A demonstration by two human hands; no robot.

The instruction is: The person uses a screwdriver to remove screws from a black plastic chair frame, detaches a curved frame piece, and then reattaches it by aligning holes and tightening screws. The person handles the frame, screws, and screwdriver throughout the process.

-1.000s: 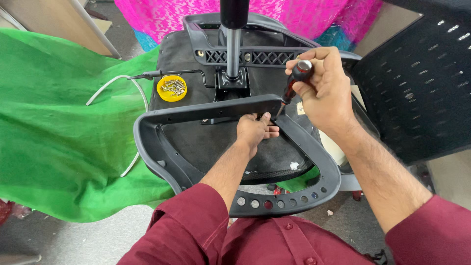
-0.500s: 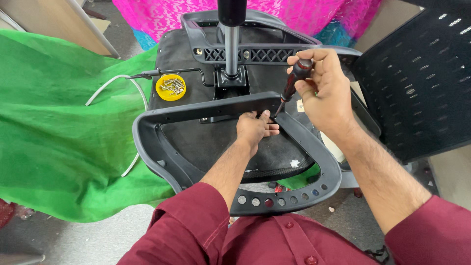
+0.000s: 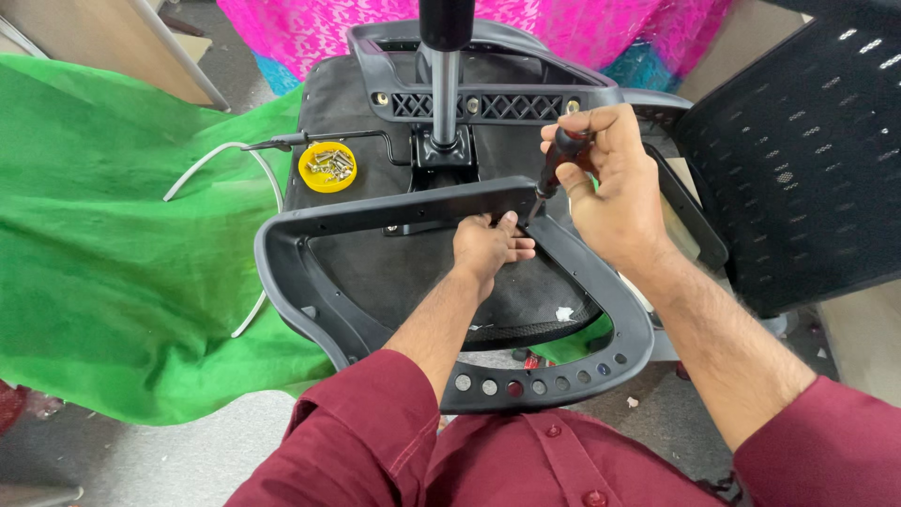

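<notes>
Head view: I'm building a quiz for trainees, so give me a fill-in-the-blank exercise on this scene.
1. The right hand grips a ____.
2. The screws lie in a small ____ dish.
3. The left hand rests on the grey ____.
4. The cloth left of the seat is ____.

Missing words: screwdriver; yellow; frame; green

No packages, labels, signs or screens show anywhere here.
</notes>
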